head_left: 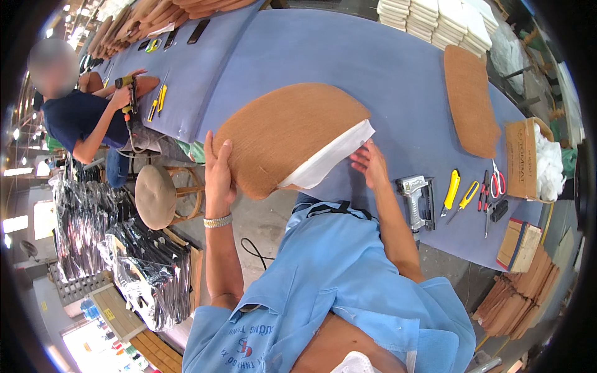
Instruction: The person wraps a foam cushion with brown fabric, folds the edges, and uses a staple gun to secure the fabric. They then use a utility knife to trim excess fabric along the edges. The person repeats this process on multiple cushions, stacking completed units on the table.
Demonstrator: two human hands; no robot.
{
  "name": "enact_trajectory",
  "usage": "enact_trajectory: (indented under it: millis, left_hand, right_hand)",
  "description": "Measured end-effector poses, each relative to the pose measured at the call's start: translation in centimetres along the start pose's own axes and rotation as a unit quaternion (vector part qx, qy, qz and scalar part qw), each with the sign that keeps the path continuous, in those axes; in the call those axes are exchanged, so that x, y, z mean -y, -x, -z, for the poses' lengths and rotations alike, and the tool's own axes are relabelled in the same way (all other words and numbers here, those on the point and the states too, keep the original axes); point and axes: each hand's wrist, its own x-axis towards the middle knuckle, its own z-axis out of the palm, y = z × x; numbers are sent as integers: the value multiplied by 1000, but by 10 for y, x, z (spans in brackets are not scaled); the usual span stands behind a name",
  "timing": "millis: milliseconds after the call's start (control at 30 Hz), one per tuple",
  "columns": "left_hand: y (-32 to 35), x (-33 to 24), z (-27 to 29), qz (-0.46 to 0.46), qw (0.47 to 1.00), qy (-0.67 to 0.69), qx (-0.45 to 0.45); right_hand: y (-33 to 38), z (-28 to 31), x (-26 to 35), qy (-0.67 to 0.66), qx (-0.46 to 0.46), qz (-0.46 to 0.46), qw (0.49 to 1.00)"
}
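Observation:
A curved seat-back panel (292,130) covered in brown fabric is tilted up over the near edge of the blue table, with a white cloth strip (329,155) along its lower right side. My left hand (219,171) grips the panel's left end, fingers and thumb around its edge. My right hand (371,163) is beside the strip's right end, its fingers apart; whether a fingertip touches the strip I cannot tell. To the right of that hand a silver staple gun (416,199) lies on the table.
Right of the staple gun are a yellow utility knife (452,189), a yellow-handled screwdriver (467,196) and red-handled scissors (497,181). Another brown panel (471,102) and a cardboard box (521,158) lie farther right. At left a co-worker (87,124) holds a tool near a round stool (155,196).

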Motion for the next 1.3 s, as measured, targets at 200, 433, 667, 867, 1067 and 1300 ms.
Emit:
enact_trajectory:
  millis: [200, 433, 667, 867, 1067, 1300]
  left_hand:
    - [9, 2, -7, 21, 1000, -6, -18]
    - [16, 36, 6, 68, 992, 91, -55]
    - [5, 109, 28, 141, 951, 276, -9]
    - [40, 162, 12, 85, 971, 220, 42]
    - [48, 200, -26, 294, 936, 58, 186]
    - [34, 72, -45, -238, 968, -80, -8]
  right_hand:
    - [2, -44, -16, -133, 162, -52, 976]
    - [21, -101, 36, -199, 79, 0, 977]
    - [13, -117, 83, -70, 11, 44, 997]
    - [-4, -114, 72, -3, 68, 100, 993]
    - [-9, -121, 114, 201, 93, 315, 923]
    - [112, -154, 208, 560, 217, 431, 674]
